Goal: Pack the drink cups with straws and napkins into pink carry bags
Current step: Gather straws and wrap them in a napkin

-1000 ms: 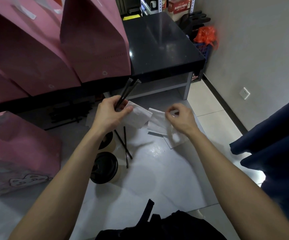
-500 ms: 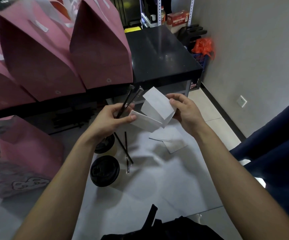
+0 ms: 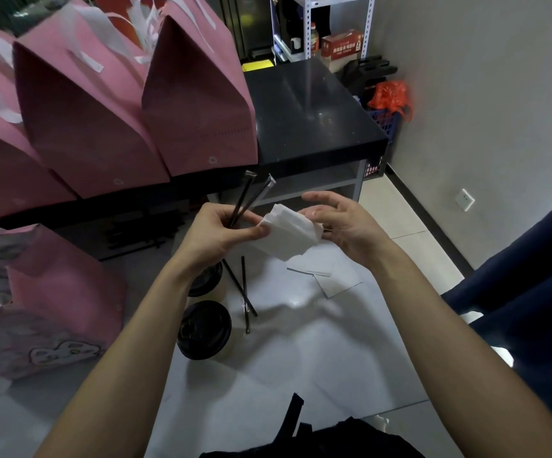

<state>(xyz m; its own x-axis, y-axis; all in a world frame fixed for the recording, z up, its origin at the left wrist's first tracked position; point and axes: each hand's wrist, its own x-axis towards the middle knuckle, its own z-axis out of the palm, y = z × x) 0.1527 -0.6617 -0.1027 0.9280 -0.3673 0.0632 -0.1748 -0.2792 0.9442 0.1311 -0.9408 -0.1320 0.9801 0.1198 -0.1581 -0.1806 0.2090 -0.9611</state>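
Your left hand [image 3: 217, 231] grips two black wrapped straws [image 3: 246, 198], their tips angled up and to the right, while its thumb pinches the near-left corner of a small stack of white folded napkins [image 3: 289, 234]. Your right hand [image 3: 340, 226] sits just right of that stack, fingers spread and loosely bent, the palm side touching the napkins' right edge; whether it holds any weight you cannot tell. Below your hands, on the white glossy worktop [image 3: 317, 358], stand two drink cups with black lids: one near cup [image 3: 205, 328] in full view, one far cup [image 3: 207, 280] partly hidden by your left wrist. Two more loose black straws [image 3: 244, 294] lie crossed just right of the cups. A few flat white napkins [image 3: 334, 276] rest further right. An open pink carry bag with a cartoon print [image 3: 53, 302] lies at the left. Three upright pink carry bags with white handles [image 3: 129, 104] stand on the black counter [image 3: 314, 120] beyond.
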